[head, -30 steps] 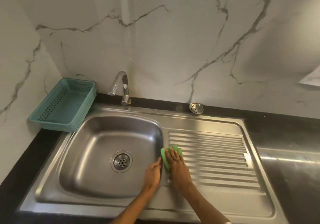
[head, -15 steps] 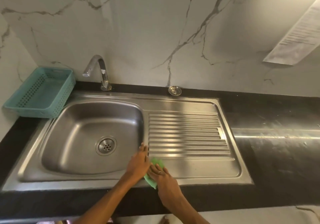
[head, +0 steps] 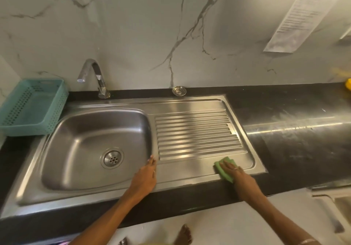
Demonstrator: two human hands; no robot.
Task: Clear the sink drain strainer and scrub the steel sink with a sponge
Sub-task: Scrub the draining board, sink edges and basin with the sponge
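Sponge (head: 225,169), green, lies flat on the steel sink's (head: 190,170) near-right rim under my right hand (head: 236,172), fingers straight and pressing down. My left hand (head: 147,176) rests flat-fingered by the basin edge. Strainer (head: 179,90) sits behind the drainboard; the teal basket (head: 32,106) holds nothing visible.

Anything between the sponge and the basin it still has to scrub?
Nothing visible. The sponge sits under the right hand on the drainboard's front edge; the left hand rests beside the basin rim, partly in the path.
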